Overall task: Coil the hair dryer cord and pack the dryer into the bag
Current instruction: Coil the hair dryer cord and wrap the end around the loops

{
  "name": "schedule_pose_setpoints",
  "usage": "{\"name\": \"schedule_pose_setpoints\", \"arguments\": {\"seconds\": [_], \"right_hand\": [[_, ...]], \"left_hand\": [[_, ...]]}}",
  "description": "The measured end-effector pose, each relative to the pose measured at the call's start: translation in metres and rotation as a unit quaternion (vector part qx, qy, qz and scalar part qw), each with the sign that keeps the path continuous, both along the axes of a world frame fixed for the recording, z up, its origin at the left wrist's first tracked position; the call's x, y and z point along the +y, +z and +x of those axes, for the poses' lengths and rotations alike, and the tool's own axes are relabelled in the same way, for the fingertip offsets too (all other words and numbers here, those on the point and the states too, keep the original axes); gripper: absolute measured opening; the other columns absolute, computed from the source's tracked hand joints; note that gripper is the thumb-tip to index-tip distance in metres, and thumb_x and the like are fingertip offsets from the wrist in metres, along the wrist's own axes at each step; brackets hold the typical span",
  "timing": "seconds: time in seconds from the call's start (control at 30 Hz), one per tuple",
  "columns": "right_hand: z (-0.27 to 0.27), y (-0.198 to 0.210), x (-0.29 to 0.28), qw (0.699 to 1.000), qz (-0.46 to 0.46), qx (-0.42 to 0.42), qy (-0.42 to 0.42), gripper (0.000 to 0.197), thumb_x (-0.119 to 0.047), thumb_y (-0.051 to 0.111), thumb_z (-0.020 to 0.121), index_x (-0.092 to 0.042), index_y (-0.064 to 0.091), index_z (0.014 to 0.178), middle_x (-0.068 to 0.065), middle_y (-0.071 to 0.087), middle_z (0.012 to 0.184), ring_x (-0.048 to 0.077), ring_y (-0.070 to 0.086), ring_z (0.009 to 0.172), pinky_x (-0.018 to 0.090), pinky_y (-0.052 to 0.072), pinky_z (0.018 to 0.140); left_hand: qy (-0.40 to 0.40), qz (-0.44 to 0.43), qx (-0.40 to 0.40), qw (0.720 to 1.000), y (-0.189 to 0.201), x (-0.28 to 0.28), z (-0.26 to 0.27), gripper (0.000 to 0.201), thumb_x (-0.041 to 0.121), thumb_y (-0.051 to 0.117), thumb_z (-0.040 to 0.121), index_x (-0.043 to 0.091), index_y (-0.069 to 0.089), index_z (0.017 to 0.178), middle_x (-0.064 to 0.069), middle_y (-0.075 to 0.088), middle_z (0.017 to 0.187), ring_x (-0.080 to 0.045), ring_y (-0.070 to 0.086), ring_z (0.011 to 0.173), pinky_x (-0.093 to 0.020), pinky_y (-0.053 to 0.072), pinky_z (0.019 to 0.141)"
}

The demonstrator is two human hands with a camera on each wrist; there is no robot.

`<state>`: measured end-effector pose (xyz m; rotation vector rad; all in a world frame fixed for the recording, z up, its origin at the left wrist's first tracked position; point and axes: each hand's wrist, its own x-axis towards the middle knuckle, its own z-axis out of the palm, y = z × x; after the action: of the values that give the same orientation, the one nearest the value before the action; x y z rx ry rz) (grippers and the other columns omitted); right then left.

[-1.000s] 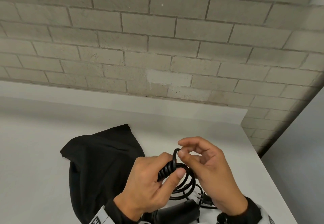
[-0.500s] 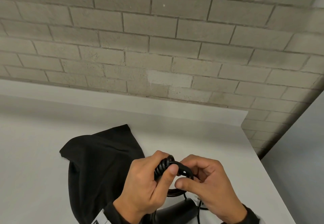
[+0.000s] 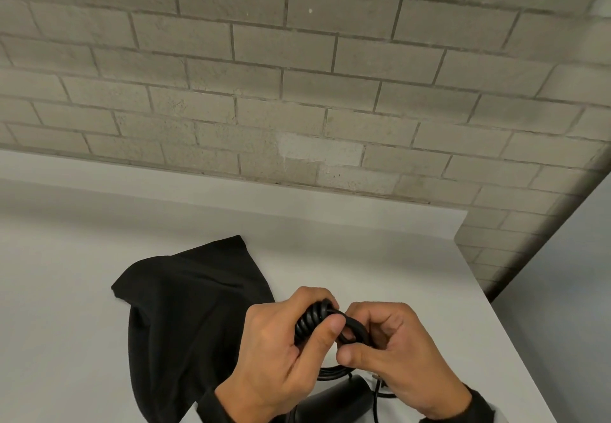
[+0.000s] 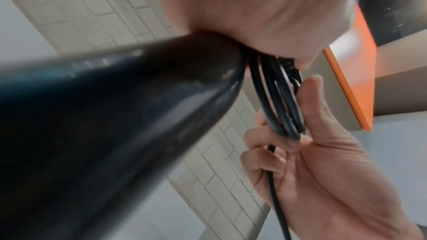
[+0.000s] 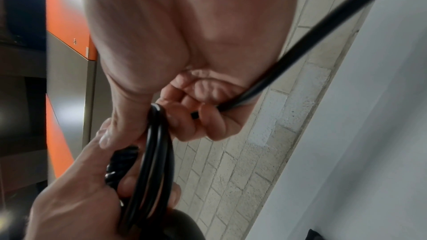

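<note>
Your left hand [image 3: 281,350] has its fingers curled tight round the ribbed strain relief [image 3: 309,318] at the cord's root, thumb pressed over the gathered loops. Your right hand [image 3: 396,356] is clamped on the cord [image 3: 355,330] as well: the thumb and bent fingers pinch the black loops just beside your left thumb, and in the right wrist view the free run of cord [image 5: 323,30] passes out from under your curled fingers [image 5: 208,121]. The two hands touch, with the coil bunched between them. Below them the black hair dryer [image 3: 334,402] hangs from your left grip, its glossy body filling the left wrist view [image 4: 115,125]. The black bag [image 3: 185,316] lies slack on the white table [image 3: 66,290] just left of your left hand, in front of a pale brick wall [image 3: 297,75].
</note>
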<state>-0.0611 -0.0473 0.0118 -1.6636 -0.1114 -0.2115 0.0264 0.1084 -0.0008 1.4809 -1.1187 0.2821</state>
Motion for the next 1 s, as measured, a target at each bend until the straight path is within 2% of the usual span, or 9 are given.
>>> {"name": "schedule_pose_setpoints", "arguments": {"seconds": [0.13,0.27,0.47,0.63,0.7,0.77,0.83,0.93,1.0], "right_hand": [[-0.001,-0.001,0.0,1.0,-0.03,-0.006,-0.005,0.018,-0.031,0.082,0.072,-0.023,0.067,0.069,-0.001,0.059,0.067,0.014,0.052,0.066,0.026,0.043,0.067],[-0.002,0.006,-0.003,0.998,-0.053,-0.007,0.029,0.018,-0.025,0.08,0.076,-0.017,0.065,0.071,-0.004,0.059,0.068,0.012,0.051,0.067,0.021,0.043,0.07],[-0.001,0.016,-0.005,0.995,-0.087,0.017,0.052,0.015,-0.016,0.077,0.079,-0.014,0.064,0.072,-0.001,0.058,0.069,0.014,0.051,0.069,0.023,0.044,0.072],[-0.004,0.014,0.001,0.995,-0.091,0.026,-0.007,0.014,-0.029,0.076,0.078,-0.021,0.066,0.071,-0.005,0.058,0.067,0.011,0.052,0.069,0.024,0.046,0.071],[-0.006,0.01,0.008,0.99,-0.121,0.026,-0.064,0.016,-0.04,0.074,0.075,-0.026,0.066,0.073,-0.005,0.058,0.07,0.01,0.051,0.071,0.031,0.046,0.073],[-0.01,0.002,0.018,0.973,-0.168,0.011,-0.16,0.027,-0.05,0.072,0.067,-0.03,0.066,0.084,-0.009,0.062,0.081,0.008,0.054,0.078,0.031,0.047,0.078],[-0.015,-0.002,0.032,0.934,-0.199,-0.065,-0.288,0.038,-0.049,0.074,0.058,-0.038,0.064,0.093,-0.01,0.062,0.097,0.01,0.055,0.09,0.018,0.043,0.077],[-0.026,-0.003,0.056,0.868,-0.234,-0.179,-0.399,0.025,-0.043,0.074,0.061,-0.038,0.061,0.082,-0.014,0.059,0.087,0.003,0.058,0.08,0.008,0.041,0.068],[-0.031,-0.008,0.07,0.854,-0.279,-0.189,-0.395,0.012,-0.04,0.068,0.068,-0.037,0.061,0.078,-0.017,0.056,0.078,-0.003,0.055,0.067,0.004,0.039,0.062]], "left_hand": [[0.004,0.007,-0.006,1.0,-0.001,0.0,0.0,0.024,0.045,0.051,0.098,0.023,0.062,0.094,0.016,0.056,0.064,-0.006,0.052,0.045,-0.021,0.043,0.044],[0.007,0.006,-0.015,1.0,0.001,0.0,-0.001,0.024,0.044,0.052,0.097,0.023,0.061,0.094,0.023,0.057,0.067,-0.003,0.053,0.046,-0.017,0.043,0.045],[0.007,0.017,-0.015,1.0,0.004,0.0,-0.003,0.025,0.041,0.051,0.098,0.024,0.059,0.115,0.033,0.057,0.071,0.003,0.056,0.049,-0.009,0.042,0.051],[0.038,0.034,-0.022,0.998,0.005,0.0,-0.001,0.025,0.047,0.043,0.1,0.025,0.057,0.102,0.03,0.045,0.065,0.003,0.045,0.045,-0.009,0.034,0.048],[0.055,0.034,-0.016,0.998,0.004,0.0,0.0,0.027,0.049,0.041,0.1,0.027,0.056,0.101,0.029,0.043,0.062,0.003,0.043,0.045,-0.008,0.033,0.048],[0.071,0.032,-0.013,0.997,0.002,0.0,0.001,0.028,0.051,0.04,0.1,0.029,0.056,0.101,0.022,0.045,0.059,0.0,0.044,0.043,-0.012,0.034,0.044],[0.082,0.027,-0.011,0.996,0.001,0.001,0.001,0.029,0.052,0.038,0.1,0.03,0.056,0.102,0.013,0.048,0.057,-0.004,0.046,0.042,-0.021,0.038,0.04],[0.091,0.026,-0.007,0.995,0.0,0.0,0.001,0.03,0.053,0.036,0.1,0.031,0.055,0.101,0.011,0.047,0.055,-0.004,0.044,0.041,-0.023,0.037,0.038],[0.093,0.026,-0.003,0.995,0.0,-0.001,0.001,0.031,0.053,0.034,0.101,0.031,0.055,0.1,0.014,0.044,0.054,-0.002,0.042,0.041,-0.02,0.035,0.039]]}}
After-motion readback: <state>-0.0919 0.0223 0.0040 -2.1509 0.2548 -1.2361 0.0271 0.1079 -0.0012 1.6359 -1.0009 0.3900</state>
